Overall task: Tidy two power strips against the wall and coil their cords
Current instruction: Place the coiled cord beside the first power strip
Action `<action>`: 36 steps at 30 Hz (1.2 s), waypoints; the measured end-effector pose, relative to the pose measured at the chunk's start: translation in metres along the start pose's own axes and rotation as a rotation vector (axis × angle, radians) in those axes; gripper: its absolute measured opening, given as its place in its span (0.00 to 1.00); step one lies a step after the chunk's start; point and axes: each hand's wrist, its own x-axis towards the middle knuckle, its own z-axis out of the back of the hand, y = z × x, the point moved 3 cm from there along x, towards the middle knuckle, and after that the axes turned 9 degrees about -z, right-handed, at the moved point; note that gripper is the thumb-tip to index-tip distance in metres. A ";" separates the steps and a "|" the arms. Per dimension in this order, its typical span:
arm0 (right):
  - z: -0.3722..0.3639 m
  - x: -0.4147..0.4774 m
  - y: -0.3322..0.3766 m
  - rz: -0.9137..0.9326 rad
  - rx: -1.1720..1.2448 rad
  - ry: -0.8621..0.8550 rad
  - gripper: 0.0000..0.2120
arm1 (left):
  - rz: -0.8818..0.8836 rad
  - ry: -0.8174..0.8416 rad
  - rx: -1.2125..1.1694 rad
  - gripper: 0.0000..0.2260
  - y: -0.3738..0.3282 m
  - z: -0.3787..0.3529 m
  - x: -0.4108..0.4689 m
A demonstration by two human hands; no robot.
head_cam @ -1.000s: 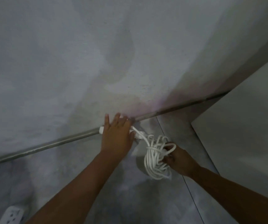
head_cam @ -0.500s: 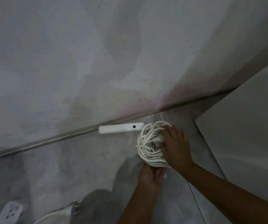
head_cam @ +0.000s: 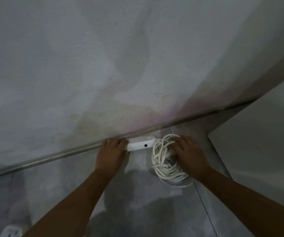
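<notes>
While strip [head_cam: 140, 144] sits along wall [head_cam: 103, 74], my left hand [head_cam: 112, 151] presses its end, fingers flat, gripping nothing. Right hand [head_cam: 188, 155] flat on coil [head_cam: 165, 171] beside strip. I'd nudge gently, pin loops down.

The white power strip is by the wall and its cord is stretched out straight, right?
No. The power strip does lie by the wall, but its cord is coiled in a bundle beside it, as the head view shows.
</notes>
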 end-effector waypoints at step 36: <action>-0.003 0.013 -0.016 -0.111 0.206 0.118 0.23 | 0.894 -0.554 -0.642 0.32 0.009 -0.033 -0.006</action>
